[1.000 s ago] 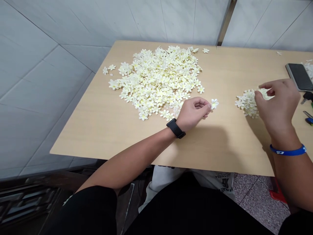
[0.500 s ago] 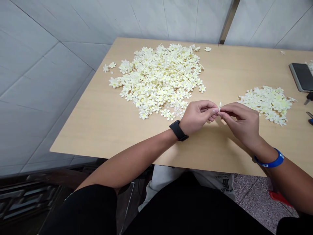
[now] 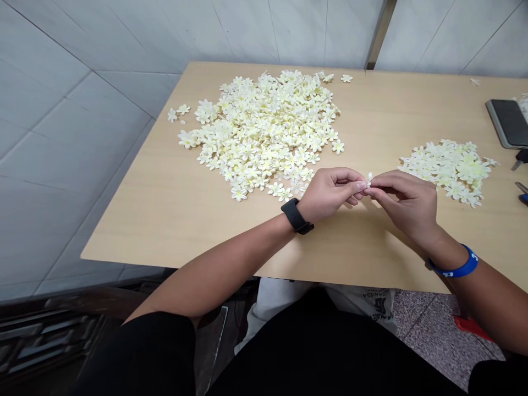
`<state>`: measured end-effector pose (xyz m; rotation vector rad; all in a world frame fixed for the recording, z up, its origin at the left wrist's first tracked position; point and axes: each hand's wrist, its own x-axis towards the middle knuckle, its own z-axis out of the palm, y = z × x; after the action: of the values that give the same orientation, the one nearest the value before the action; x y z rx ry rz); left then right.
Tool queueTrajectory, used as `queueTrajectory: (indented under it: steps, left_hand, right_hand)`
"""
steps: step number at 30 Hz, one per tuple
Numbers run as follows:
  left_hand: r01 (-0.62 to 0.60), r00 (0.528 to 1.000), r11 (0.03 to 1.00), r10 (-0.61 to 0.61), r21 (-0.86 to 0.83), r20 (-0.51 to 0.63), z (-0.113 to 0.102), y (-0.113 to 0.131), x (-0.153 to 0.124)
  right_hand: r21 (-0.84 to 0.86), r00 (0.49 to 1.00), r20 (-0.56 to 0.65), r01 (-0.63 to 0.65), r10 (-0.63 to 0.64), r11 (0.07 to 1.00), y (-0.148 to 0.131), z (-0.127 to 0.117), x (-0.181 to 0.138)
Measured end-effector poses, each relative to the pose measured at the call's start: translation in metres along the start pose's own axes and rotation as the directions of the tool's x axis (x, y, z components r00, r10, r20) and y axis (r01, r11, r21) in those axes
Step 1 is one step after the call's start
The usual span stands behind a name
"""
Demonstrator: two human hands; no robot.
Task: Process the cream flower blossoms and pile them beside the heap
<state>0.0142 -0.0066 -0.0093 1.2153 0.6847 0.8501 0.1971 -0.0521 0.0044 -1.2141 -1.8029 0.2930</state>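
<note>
Between the fingertips of both hands is a small white artificial flower (image 3: 369,177), mostly covered by the fingers. My left hand (image 3: 333,192) pinches it from the left, thumb against index finger. From the right, my right hand (image 3: 406,201) pinches the same flower, and the two hands' fingertips almost touch. Behind my left hand spreads a large heap of pale yellow-white flowers (image 3: 268,126). A smaller, flatter pile of such flowers (image 3: 451,168) lies just beyond my right hand.
A wooden table (image 3: 140,220) stands against a tiled wall (image 3: 243,33). At the right edge lie a phone (image 3: 510,122), keys (image 3: 520,158) and a blue-handled tool (image 3: 523,197), partly cut off. A few loose flowers (image 3: 346,78) sit apart from the heap.
Both hands keep their pinch on the small flower with hardly any movement. The whole view has shifted slightly, so the table and piles appear a little further left and higher.
</note>
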Motion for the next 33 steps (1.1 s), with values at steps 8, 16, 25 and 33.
queueTrajectory:
  steps: [8,16,25,33]
  left_hand:
    - [0.017,1.000,1.000,-0.017,-0.020,0.004,-0.0009,0.0010,-0.0001]
    - [0.049,0.999,0.997,-0.048,-0.062,0.018,-0.0006,0.0004,0.0001]
    - [0.071,0.997,0.995,-0.071,-0.074,0.013,0.0015,-0.0007,-0.0006]
    - [0.079,0.997,0.997,-0.079,-0.001,-0.025,0.0040,0.0032,-0.0012]
  right_hand:
    - [0.002,1.000,0.004,0.003,-0.003,1.000,0.0007,0.0000,-0.0009]
    - [-0.004,1.000,-0.004,0.025,-0.025,1.000,0.0017,0.0002,-0.0012]
    - [-0.039,0.994,-0.009,0.107,-0.108,0.993,0.0052,0.0011,-0.0009]
    - [-0.172,0.978,0.029,0.210,-0.208,0.963,0.0064,0.0014,-0.0012]
